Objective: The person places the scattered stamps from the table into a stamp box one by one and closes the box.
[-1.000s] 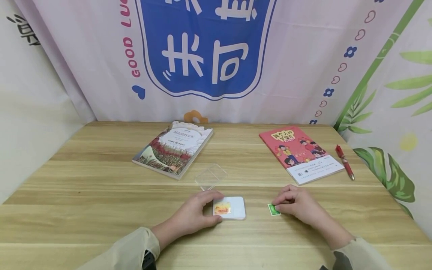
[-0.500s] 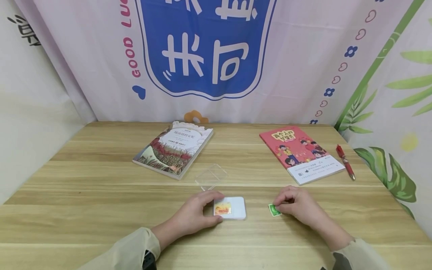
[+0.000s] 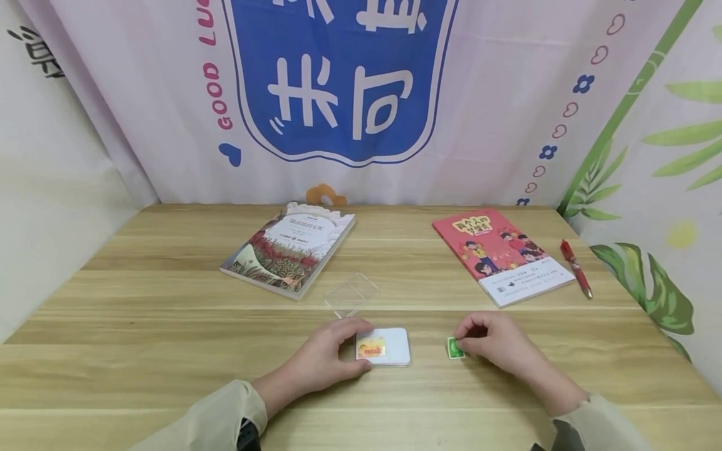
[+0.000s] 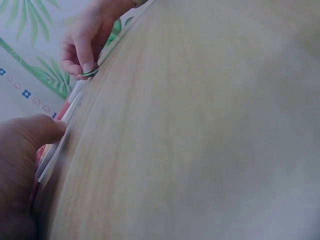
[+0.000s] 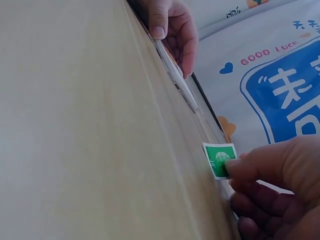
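Note:
In the head view, my left hand (image 3: 321,354) grips the left end of a flat white rectangular block (image 3: 397,346) with rounded corners. Thumb and fingers hold its near and far edges. A small yellow-orange picture (image 3: 372,347) lies on its top face. To the right, my right hand (image 3: 499,341) pinches a small green stamp-like square (image 3: 454,348) with a white border by its right side. The right wrist view shows a pale globe print on this green square (image 5: 219,159), with the thumb over one edge. The other right fingers are curled beneath the thumb.
A clear plastic box part (image 3: 352,294) lies behind the white block. Farther back are an illustrated book (image 3: 290,247) on the left and a red book (image 3: 499,257) on the right, with a red pen (image 3: 576,269) beside it. A printed curtain (image 3: 169,125) borders the table's back edge.
The green square has turned a little and shifted slightly away from me in the right hand's pinch, and the right index finger is more bent. The left hand stays on the white block.

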Motion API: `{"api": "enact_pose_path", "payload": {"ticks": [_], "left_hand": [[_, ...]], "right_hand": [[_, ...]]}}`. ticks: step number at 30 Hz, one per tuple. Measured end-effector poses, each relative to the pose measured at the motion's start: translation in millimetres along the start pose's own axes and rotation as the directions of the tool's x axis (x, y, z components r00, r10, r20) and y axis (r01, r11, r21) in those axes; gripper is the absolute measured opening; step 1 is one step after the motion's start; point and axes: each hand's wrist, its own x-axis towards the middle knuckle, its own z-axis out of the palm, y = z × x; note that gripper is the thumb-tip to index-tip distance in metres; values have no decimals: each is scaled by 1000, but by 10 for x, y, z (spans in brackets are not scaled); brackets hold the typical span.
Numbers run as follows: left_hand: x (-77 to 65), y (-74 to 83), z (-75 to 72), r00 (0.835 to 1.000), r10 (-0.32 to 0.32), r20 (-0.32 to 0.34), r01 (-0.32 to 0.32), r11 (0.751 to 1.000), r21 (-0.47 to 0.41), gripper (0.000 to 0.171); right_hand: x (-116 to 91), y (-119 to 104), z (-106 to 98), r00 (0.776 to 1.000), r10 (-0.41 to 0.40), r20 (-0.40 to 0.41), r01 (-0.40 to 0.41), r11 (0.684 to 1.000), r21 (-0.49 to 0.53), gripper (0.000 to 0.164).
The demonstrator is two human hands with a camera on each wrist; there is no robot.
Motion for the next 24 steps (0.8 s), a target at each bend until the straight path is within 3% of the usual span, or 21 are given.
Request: {"api": "enact_pose_path", "payload": {"ticks": [12, 24], "left_hand": [[-27, -1, 7, 1000, -8, 4, 8, 1000, -5, 48], [-12, -1, 10, 1000, 0, 11, 0, 1000, 3, 48]], "right_hand": [[97, -107, 56, 996, 55, 66, -60, 995, 77, 13], [216, -237, 145, 989, 11, 144, -37, 984, 177, 18]]}}
